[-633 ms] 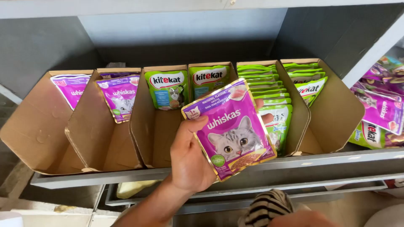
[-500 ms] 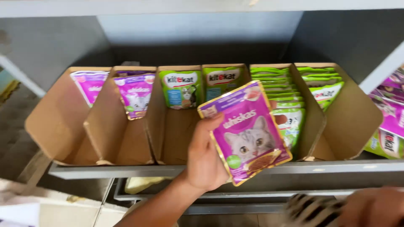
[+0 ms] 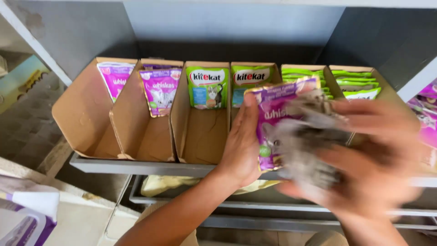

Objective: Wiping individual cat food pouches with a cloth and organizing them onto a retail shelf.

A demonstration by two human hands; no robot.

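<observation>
1. Pouch (image 3: 273, 123), purple with a cat picture, is held upright in front of the shelf's front edge (image 3: 136, 166), before the fourth cardboard tray from the left.
2. The pouch is gripped along its left edge by the left hand (image 3: 243, 146), thumb laid over the front and fingers closed behind it.
3. The right hand (image 3: 364, 159) is blurred by motion and spread over the pouch's right half; whether it grips the pouch cannot be told.
4. Open cardboard trays (image 3: 200, 136) are lined side by side along the shelf, their fronts at its front edge.
5. Purple pouches (image 3: 160, 90) are stood at the back of the two left trays, green pouches (image 3: 208, 86) in the next ones, and a fuller row of green pouches toward the right end.
</observation>
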